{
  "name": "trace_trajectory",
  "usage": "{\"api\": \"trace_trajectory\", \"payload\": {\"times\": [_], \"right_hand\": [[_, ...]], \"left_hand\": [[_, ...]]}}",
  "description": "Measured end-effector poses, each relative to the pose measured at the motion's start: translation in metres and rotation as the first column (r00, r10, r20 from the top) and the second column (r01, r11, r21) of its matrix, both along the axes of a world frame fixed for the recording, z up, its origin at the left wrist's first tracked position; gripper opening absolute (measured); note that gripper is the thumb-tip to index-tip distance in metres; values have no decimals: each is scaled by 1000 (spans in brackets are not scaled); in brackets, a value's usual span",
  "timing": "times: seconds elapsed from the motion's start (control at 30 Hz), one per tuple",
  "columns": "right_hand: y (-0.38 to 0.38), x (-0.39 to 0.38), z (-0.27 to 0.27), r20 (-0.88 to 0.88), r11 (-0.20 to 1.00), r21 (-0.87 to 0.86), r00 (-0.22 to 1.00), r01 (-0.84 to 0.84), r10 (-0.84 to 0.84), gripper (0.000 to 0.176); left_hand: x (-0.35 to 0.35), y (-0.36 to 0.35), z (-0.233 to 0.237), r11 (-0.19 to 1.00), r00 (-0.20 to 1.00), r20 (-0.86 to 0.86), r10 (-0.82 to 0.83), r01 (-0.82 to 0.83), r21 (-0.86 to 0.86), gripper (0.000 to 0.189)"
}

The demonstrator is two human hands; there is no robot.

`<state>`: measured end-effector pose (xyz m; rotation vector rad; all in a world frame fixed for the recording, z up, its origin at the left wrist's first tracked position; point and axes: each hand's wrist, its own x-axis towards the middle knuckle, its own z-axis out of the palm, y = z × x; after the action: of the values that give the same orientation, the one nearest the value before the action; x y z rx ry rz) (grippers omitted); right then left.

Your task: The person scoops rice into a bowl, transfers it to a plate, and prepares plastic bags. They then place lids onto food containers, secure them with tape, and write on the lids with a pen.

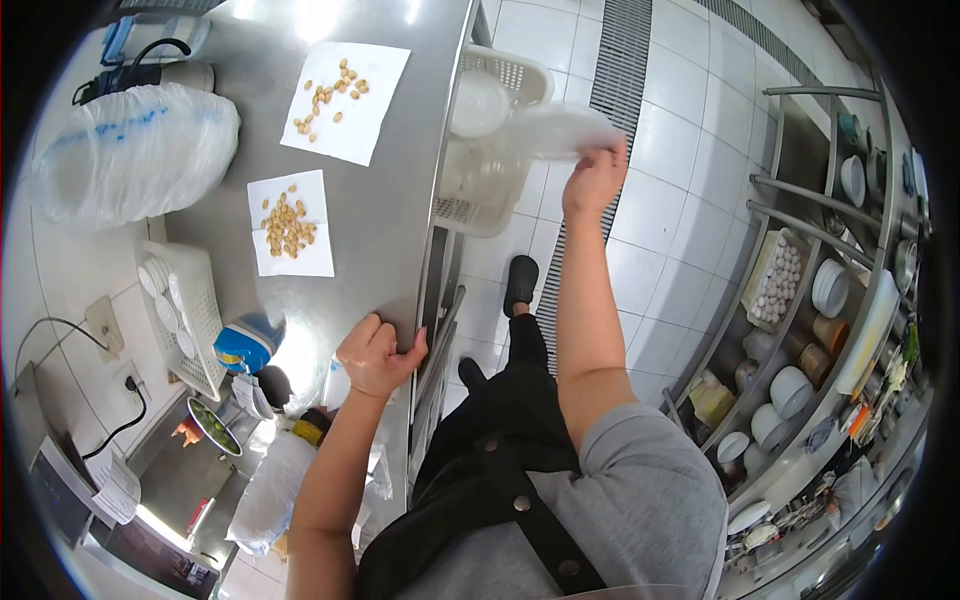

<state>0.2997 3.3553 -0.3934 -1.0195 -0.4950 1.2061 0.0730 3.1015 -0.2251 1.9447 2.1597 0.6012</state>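
Note:
My right hand is closed on the edge of a whitish, motion-blurred round lid or plate, held beside a pale plastic basket that sticks out from under the counter. Inside the basket are translucent containers. My left hand rests at the edge of the steel counter, fingers curled and thumb on the rim; nothing shows in it. Two white paper sheets lie on the counter, each under a scatter of small tan nuts or beans.
A large plastic-wrapped bundle lies at the counter's far side, with a white basket and a blue package nearer. Shelves with bowls and a tray of eggs stand at the right. A floor drain crosses the tiles.

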Motion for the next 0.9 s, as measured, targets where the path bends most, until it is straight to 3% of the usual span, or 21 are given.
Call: {"api": "trace_trajectory", "payload": {"times": [0.03, 0.13, 0.17, 0.2, 0.23, 0.3, 0.43, 0.53, 0.57, 0.67, 0.7, 0.8, 0.9], "right_hand": [[1, 5, 0, -48, 999, -43, 999, 15, -17, 25], [-5, 21, 13, 2, 978, -97, 982, -187, 188, 27], [-6, 41, -19, -37, 907, -23, 907, -420, 419, 37], [-9, 35, -15, 180, 886, -163, 870, -434, 459, 36], [-13, 23, -13, 378, 861, -301, 777, -411, 503, 36], [-20, 2, 2, 625, 727, -611, 372, -313, 686, 36], [-42, -34, -3, 703, 718, -660, 154, -222, 694, 32], [-53, -49, -28, 849, 860, -460, 174, -219, 498, 28], [-53, -53, -26, 910, 932, -296, 236, -207, 342, 22], [-55, -45, -15, 728, 976, -176, 651, -129, 217, 15], [-57, -36, -12, 701, 969, -192, 670, -153, 245, 11], [-50, -13, -1, 599, 996, -51, 796, -70, 86, 16], [-35, 16, 23, 589, 994, 107, 804, 24, -83, 25]], "left_hand": [[0, -1, 0, 1000, 1000, -9, -1, 1, -8, 47], [-1, -2, -1, 1000, 1000, -27, -4, 3, -24, 47], [-1, -2, -1, 1000, 1000, -28, -4, 4, -25, 47], [-1, -2, -1, 1000, 1000, -29, -4, 3, -26, 47], [-1, -2, -1, 1000, 1000, -22, -2, 1, -22, 47], [0, -1, 0, 1000, 1000, -9, 3, -3, -12, 46], [-2, -4, -1, 1000, 1000, -25, -1, 0, -21, 47], [-1, -3, -1, 1000, 1000, -5, 1, -1, -11, 47], [-1, -3, -3, 1000, 1000, 8, 3, -3, 1, 46], [-2, -3, -3, 1000, 1000, 22, 10, -10, 10, 46], [-2, -3, -3, 1000, 1000, 25, 14, -14, 8, 46], [-2, -2, -2, 1000, 999, 41, 12, -13, 19, 47], [-3, -1, -1, 1000, 999, 34, 4, -5, 20, 47]]}}
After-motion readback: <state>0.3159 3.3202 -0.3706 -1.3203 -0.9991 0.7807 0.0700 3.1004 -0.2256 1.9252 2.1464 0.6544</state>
